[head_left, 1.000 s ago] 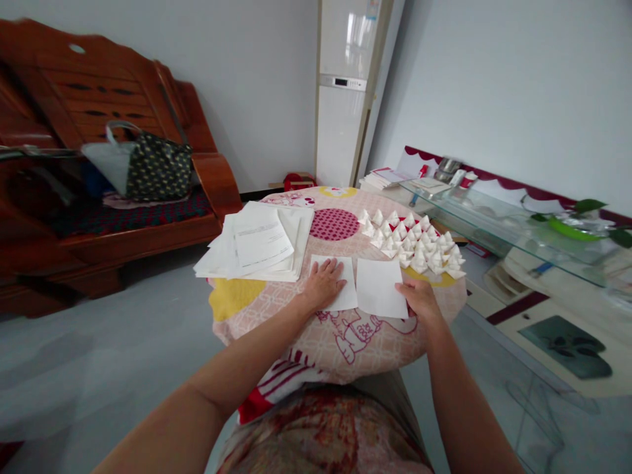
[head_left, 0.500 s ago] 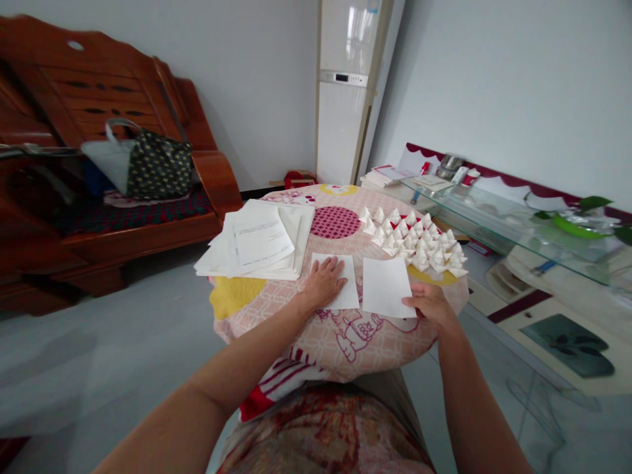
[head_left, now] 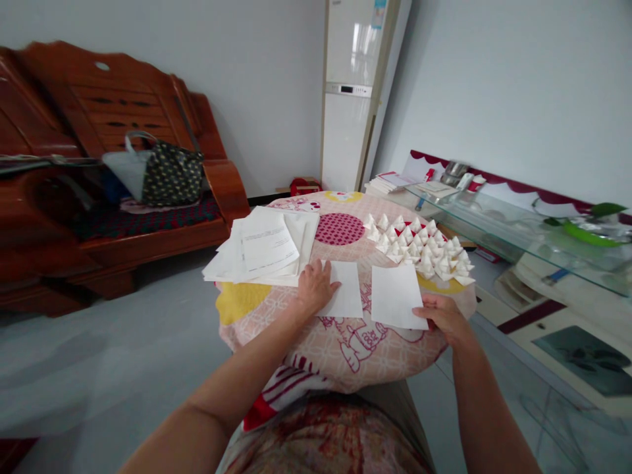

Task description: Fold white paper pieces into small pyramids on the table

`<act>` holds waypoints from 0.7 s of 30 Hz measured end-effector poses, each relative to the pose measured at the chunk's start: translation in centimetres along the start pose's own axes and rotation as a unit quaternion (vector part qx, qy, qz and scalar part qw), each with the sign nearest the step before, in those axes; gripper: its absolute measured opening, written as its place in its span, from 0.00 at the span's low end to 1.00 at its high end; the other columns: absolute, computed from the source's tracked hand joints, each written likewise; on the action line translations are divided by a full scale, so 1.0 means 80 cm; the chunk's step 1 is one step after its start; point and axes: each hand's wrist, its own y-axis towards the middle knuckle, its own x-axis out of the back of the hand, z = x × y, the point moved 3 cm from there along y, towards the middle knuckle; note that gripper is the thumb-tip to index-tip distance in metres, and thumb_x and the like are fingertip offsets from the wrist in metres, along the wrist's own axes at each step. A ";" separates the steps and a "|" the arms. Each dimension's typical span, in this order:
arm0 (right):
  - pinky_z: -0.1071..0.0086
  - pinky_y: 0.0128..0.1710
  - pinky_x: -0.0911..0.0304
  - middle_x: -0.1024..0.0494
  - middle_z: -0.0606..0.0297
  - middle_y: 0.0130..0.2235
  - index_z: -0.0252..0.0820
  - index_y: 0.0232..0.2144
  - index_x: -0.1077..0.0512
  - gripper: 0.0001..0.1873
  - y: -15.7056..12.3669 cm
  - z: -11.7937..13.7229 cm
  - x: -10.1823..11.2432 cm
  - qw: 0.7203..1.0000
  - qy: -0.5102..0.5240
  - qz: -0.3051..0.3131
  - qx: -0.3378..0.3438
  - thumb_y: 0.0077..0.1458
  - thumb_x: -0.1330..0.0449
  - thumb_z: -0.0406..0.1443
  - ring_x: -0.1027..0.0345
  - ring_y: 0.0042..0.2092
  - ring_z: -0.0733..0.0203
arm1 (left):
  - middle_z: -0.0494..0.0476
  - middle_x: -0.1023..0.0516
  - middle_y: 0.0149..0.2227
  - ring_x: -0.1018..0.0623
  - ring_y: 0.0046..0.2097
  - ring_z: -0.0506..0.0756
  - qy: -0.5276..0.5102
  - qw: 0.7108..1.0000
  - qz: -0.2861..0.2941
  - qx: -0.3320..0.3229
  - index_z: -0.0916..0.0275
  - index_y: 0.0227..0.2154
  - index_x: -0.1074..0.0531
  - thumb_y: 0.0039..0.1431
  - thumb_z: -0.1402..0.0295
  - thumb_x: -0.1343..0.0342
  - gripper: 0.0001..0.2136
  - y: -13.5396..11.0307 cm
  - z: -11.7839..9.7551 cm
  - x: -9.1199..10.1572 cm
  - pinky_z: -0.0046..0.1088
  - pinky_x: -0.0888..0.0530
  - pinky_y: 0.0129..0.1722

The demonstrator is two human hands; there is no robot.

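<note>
A small white sheet of paper (head_left: 348,293) lies at the middle of the round table. My left hand (head_left: 316,288) rests flat over its left edge, fingers stretched out. Just to the right is another white sheet (head_left: 397,293), a little apart from the first. My right hand (head_left: 442,314) pinches this one at its lower right corner, thumb on top and fingers at the edge. Beyond the right sheet stand rows of small pointed folded paper pieces (head_left: 425,247). Left of my left hand sits a loose stack of larger white papers (head_left: 269,245), the top one printed.
A pink patterned cloth (head_left: 306,349) covers the table. To the right runs a glass-topped cabinet (head_left: 508,230) carrying papers, cups and a green dish (head_left: 592,232). A wooden sofa (head_left: 148,243) with bags (head_left: 172,174) stands at left, a tall white air conditioner (head_left: 345,138) behind.
My left hand has slid from the middle of the left sheet to its left edge. My right hand keeps its pinch on the right sheet. The camera view has shifted slightly.
</note>
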 end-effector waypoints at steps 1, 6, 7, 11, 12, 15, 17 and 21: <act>0.72 0.18 0.45 0.17 0.58 0.28 0.35 0.35 0.19 0.24 -0.001 0.000 0.000 1.000 0.003 -0.001 -0.003 0.31 0.31 0.41 0.33 0.22 0.61 | 0.70 0.33 0.65 0.27 0.57 0.70 0.000 1.000 0.000 -0.006 0.62 0.64 0.36 0.65 0.54 0.45 0.28 0.000 -0.001 -0.002 0.44 0.25 0.53; 0.71 0.20 0.42 0.16 0.56 0.31 0.35 0.36 0.18 0.25 -0.002 -0.001 0.000 1.000 0.014 -0.008 -0.004 0.31 0.30 0.40 0.28 0.25 0.57 | 0.68 0.40 0.70 0.29 0.62 0.68 -0.038 0.999 -0.003 -0.031 0.60 0.61 0.31 0.64 0.59 0.42 0.24 0.009 0.005 -0.009 0.45 0.27 0.58; 0.71 0.20 0.42 0.16 0.56 0.31 0.35 0.36 0.18 0.25 -0.002 -0.002 0.001 1.000 0.014 -0.009 -0.002 0.31 0.30 0.40 0.29 0.25 0.57 | 0.69 0.40 0.70 0.30 0.63 0.67 -0.052 0.998 -0.008 -0.035 0.61 0.60 0.30 0.64 0.62 0.41 0.22 0.012 0.009 -0.009 0.45 0.29 0.60; 0.71 0.19 0.43 0.16 0.56 0.31 0.34 0.36 0.18 0.25 -0.002 -0.004 0.001 1.000 0.016 -0.007 0.000 0.31 0.30 0.40 0.29 0.24 0.58 | 0.68 0.32 0.64 0.27 0.62 0.62 -0.118 0.992 -0.034 -0.020 0.62 0.55 0.25 0.60 0.74 0.41 0.19 0.017 0.025 -0.013 0.41 0.30 0.63; 0.71 0.20 0.42 0.15 0.56 0.32 0.34 0.36 0.18 0.25 -0.002 -0.004 0.001 1.000 0.019 -0.006 -0.001 0.31 0.30 0.40 0.28 0.25 0.57 | 0.66 0.29 0.62 0.24 0.59 0.61 -0.136 0.990 -0.034 -0.005 0.62 0.54 0.24 0.59 0.75 0.41 0.19 0.017 0.028 -0.015 0.39 0.28 0.62; 0.68 0.24 0.36 0.15 0.55 0.34 0.35 0.35 0.18 0.24 -0.001 -0.006 0.001 1.000 0.026 -0.007 -0.002 0.32 0.30 0.40 0.25 0.28 0.54 | 0.64 0.21 0.53 0.20 0.53 0.59 -0.196 0.980 -0.024 0.037 0.62 0.52 0.21 0.58 0.78 0.43 0.19 0.014 0.035 -0.017 0.36 0.25 0.58; 0.68 0.26 0.34 0.15 0.55 0.34 0.35 0.36 0.18 0.23 -0.001 -0.007 0.001 1.000 0.027 -0.010 0.001 0.32 0.30 0.40 0.24 0.29 0.54 | 0.62 0.18 0.50 0.19 0.51 0.58 -0.250 0.966 -0.021 0.063 0.64 0.51 0.20 0.58 0.79 0.44 0.19 0.012 0.040 -0.015 0.35 0.24 0.56; 0.68 0.25 0.35 0.15 0.55 0.34 0.36 0.36 0.18 0.24 0.001 -0.011 0.001 1.000 0.027 -0.001 0.006 0.33 0.30 0.40 0.24 0.29 0.53 | 0.61 0.15 0.45 0.17 0.44 0.57 -0.371 0.918 -0.036 0.136 0.65 0.49 0.19 0.58 0.76 0.42 0.17 0.007 0.059 -0.008 0.33 0.22 0.49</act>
